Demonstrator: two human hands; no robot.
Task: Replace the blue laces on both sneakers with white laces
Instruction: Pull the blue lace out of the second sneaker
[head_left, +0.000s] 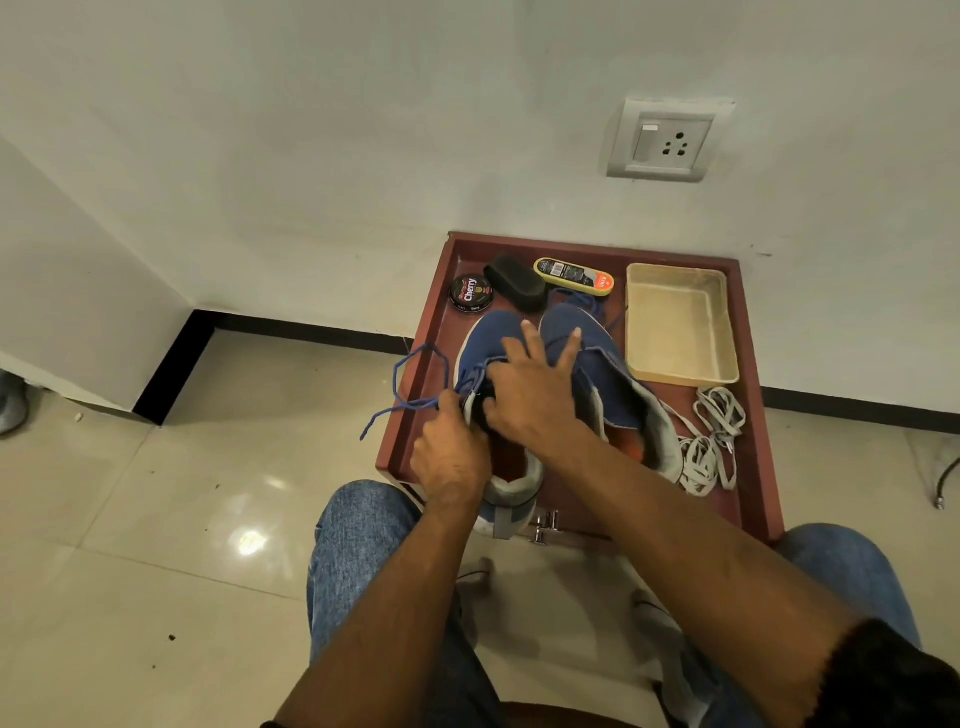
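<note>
Two blue sneakers lie side by side in a red-brown tray (756, 457). The left sneaker (485, 338) has a blue lace (415, 379) pulled out in a loop over the tray's left rim. My left hand (449, 457) pinches that lace beside the shoe's opening. My right hand (535, 384) rests across the left sneaker's tongue with two fingers stretched forward between the shoes. The right sneaker (605, 374) lies just to the right, its own blue lace (582, 301) trailing past the toe. White laces (711, 441) lie bunched at the tray's right.
At the tray's back stand a round polish tin (470, 293), a black brush (514, 283) and a yellow-rimmed polish sponge (574, 276). A cream plastic box (678, 325) sits back right. The tray is on a tiled floor against a white wall, between my knees.
</note>
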